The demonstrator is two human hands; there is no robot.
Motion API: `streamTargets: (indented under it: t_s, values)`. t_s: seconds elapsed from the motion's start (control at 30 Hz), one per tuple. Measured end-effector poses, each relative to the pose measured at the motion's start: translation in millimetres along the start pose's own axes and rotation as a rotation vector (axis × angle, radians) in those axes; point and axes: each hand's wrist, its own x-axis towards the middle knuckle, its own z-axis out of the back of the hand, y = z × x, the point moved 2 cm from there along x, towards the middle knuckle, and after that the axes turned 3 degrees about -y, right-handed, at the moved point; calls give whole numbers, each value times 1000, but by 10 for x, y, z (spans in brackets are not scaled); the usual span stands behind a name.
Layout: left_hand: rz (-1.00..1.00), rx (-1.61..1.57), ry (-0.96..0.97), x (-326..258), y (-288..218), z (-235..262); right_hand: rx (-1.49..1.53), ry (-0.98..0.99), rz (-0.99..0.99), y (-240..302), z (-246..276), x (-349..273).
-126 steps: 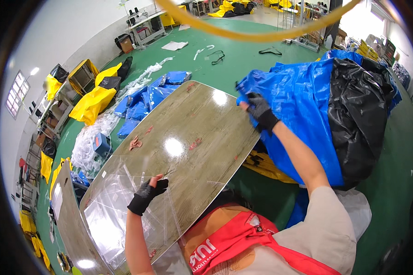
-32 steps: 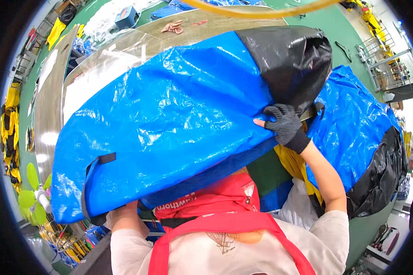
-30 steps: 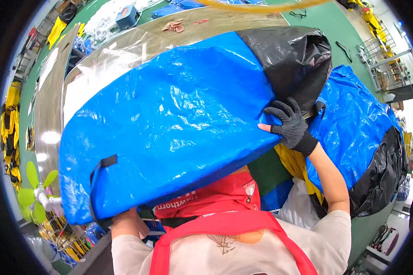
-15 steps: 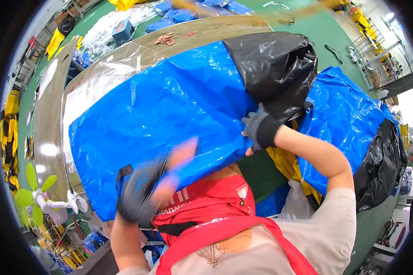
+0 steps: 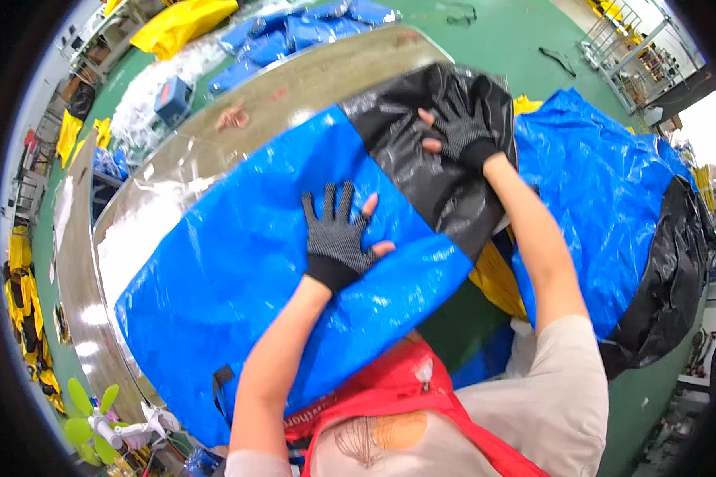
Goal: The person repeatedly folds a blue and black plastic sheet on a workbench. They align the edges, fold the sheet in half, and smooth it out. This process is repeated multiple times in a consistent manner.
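Observation:
A large bag of glossy blue and black sheeting (image 5: 247,230) lies flat across the table in front of me. My left hand (image 5: 338,234), in a grey-black glove with bare thumb and one bare fingertip, rests spread on the blue part. On the black end (image 5: 406,171) of the bag lies my right hand (image 5: 459,131), gloved the same way, with its fingers stretched out. Neither hand grips anything. A small black strap loop (image 5: 223,385) sticks out at the bag's near left edge.
The wooden table (image 5: 294,91) shows beyond the bag, with a crumpled pinkish rag (image 5: 232,117) on it. More blue and black sheeting (image 5: 597,199) is heaped at my right. A green-bladed fan (image 5: 95,425) stands at lower left. Blue bundles (image 5: 294,36) lie on the floor beyond.
My left hand has moved from the near left edge onto the middle of the blue part. My right hand went from the near seam up onto the black end. The bag lies flatter.

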Motion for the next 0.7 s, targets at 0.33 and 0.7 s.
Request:
streamTargets:
  t_s: [0.33,0.7]
  values:
    - [2,-17,-31,-309,258,95,375,-25,422,1188,1245,-1402]
    - [833,564,448,-4167,2035,1811,345,-247,395,1088,1300,-1595]
